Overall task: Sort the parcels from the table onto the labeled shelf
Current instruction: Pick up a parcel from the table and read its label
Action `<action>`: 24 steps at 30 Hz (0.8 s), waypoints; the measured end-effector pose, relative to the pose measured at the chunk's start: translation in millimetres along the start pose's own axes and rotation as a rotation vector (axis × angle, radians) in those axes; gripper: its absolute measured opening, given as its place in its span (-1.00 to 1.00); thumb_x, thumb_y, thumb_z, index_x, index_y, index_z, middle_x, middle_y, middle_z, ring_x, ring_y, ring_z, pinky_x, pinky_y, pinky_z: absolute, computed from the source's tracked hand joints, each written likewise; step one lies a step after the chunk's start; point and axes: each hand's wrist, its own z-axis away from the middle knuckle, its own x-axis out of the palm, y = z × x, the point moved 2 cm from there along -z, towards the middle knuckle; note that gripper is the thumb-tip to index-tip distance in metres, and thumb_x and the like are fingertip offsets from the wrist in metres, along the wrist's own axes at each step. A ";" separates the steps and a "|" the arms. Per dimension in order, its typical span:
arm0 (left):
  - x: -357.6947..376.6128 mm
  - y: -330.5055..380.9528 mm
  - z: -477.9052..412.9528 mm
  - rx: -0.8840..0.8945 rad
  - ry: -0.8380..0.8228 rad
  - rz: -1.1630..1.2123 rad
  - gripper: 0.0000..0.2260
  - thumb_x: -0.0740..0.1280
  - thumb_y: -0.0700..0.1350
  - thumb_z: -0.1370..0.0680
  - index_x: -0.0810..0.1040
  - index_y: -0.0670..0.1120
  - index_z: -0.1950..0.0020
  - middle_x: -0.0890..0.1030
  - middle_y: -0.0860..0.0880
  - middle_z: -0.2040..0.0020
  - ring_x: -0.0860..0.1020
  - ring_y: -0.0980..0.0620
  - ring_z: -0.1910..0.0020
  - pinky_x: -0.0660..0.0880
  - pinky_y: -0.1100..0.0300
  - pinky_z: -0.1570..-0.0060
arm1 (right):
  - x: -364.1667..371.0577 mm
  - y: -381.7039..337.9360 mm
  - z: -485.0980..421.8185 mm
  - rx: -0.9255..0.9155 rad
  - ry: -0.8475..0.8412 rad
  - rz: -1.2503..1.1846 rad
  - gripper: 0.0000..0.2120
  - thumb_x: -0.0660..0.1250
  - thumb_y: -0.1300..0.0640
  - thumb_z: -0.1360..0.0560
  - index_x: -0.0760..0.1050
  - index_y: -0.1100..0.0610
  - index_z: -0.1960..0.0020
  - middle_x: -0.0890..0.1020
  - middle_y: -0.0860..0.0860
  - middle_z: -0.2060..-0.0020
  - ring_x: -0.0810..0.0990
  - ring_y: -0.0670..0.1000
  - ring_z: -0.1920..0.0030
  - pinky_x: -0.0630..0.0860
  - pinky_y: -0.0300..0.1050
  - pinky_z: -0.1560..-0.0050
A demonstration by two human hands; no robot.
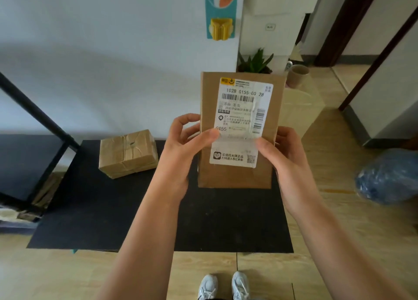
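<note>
Flat brown cardboard parcel (pixel 237 177) with white printed shipping label (pixel 243 121), held upright above the black table (pixel 101 209), label toward the camera; left hand (pixel 181 150) and right hand (pixel 285 161) closed on its two long sides, thumbs pressed on the label; second tape-wrapped brown parcel (pixel 127 156) resting near the table's far edge; black shelf frame (pixel 38 116) at left; risk: misread code, wrong shelf slot; thumbs partly cover the print.
</note>
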 end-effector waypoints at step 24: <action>-7.0 13.4 2.6 0.005 -0.098 -0.059 -0.35 0.49 0.07 -0.31 0.41 -0.07 -0.35 0.66 -0.21 -0.21 0.65 -0.26 -0.18 0.46 -0.33 -0.28 | -11.0 -20.3 5.6 -0.019 -0.085 -0.003 -0.65 0.39 0.05 -0.43 0.48 0.02 -0.20 0.72 0.04 -0.08 0.70 0.10 -0.14 0.52 0.29 -0.27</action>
